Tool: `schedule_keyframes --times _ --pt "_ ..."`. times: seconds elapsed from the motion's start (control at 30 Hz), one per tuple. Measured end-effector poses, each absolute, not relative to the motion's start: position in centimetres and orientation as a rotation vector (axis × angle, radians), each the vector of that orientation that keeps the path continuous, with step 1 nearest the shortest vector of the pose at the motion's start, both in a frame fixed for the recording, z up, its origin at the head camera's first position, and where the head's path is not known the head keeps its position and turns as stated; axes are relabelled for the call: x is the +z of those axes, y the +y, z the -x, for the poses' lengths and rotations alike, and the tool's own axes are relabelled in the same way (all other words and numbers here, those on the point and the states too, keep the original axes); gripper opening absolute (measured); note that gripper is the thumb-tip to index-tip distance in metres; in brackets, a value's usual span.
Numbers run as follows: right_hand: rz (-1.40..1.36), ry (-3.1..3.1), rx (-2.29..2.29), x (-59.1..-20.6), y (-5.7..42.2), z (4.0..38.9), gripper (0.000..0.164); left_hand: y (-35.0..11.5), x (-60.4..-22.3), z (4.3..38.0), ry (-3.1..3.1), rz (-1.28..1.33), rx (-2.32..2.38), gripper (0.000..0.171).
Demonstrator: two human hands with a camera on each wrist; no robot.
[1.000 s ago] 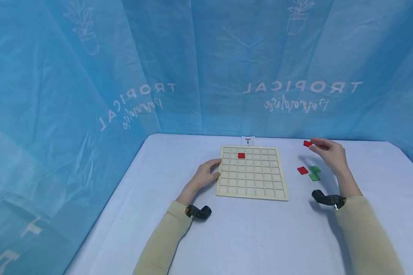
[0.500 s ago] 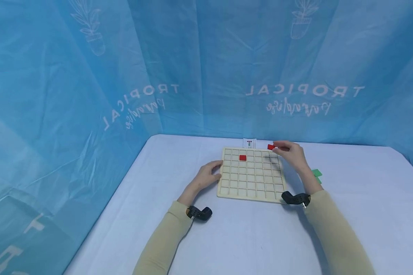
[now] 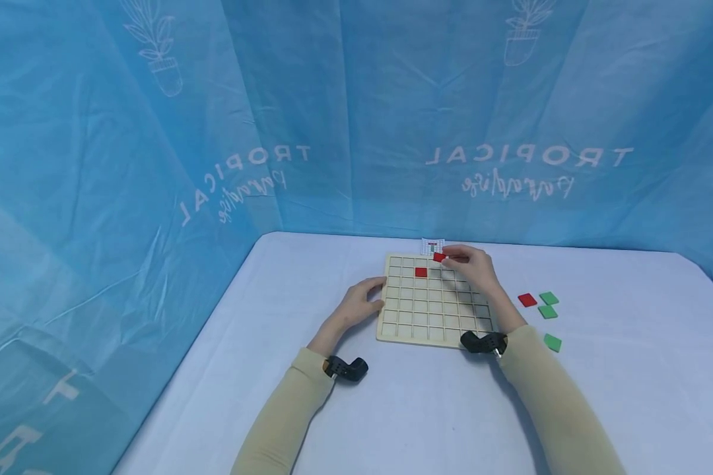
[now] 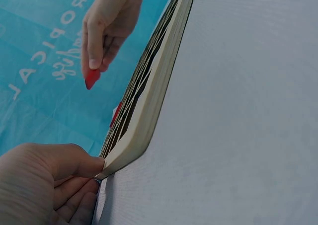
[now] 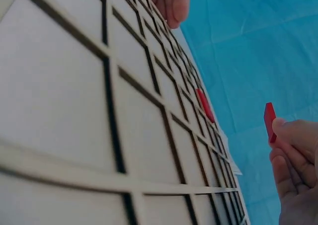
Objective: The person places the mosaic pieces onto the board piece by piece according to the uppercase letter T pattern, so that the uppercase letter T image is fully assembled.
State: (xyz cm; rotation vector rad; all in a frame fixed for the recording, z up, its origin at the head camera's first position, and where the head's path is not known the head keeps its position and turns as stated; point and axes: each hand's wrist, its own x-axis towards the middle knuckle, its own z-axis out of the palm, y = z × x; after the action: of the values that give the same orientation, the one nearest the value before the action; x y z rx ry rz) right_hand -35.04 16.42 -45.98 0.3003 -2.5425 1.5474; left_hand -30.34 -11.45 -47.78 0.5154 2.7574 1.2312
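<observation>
In the head view a wooden grid board (image 3: 418,307) lies on the white table. My left hand (image 3: 354,305) holds its left edge; the left wrist view shows the thumb and fingers (image 4: 74,161) at the corner. One red square tile (image 3: 421,272) sits in a cell near the board's far side. Above the far edge, my right hand (image 3: 471,267) pinches a second red tile (image 5: 270,121) between thumb and fingers, held off the board. To the right of the board lie a loose red tile (image 3: 527,300) and several green tiles (image 3: 548,311).
A small printed grid card (image 3: 432,246) with a coloured pattern lies just behind the board. Blue curtains (image 3: 392,132) hang behind and to the left of the table (image 3: 404,409). Each wrist wears a black camera mount (image 3: 347,369).
My right hand has carried the red tile leftward from beyond the loose tiles to above the board's far edge. The left hand stays on the board's left edge.
</observation>
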Motion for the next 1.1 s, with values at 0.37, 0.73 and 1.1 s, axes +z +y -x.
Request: schedule_keyframes --times 0.37,0.73,1.1 --pt "-0.353 -2.632 1.527 -47.6 16.0 35.0 0.033 -11.4 -47.6 30.2 2.754 -0.551 1.243 0.054" --pt "-0.404 -2.671 1.422 -48.7 15.6 35.3 0.032 -11.5 -47.6 30.2 2.752 -0.535 1.242 0.054" --pt "-0.425 -2.654 1.332 -48.8 15.6 35.5 0.028 -11.5 -47.8 30.3 2.762 -0.538 1.238 0.054"
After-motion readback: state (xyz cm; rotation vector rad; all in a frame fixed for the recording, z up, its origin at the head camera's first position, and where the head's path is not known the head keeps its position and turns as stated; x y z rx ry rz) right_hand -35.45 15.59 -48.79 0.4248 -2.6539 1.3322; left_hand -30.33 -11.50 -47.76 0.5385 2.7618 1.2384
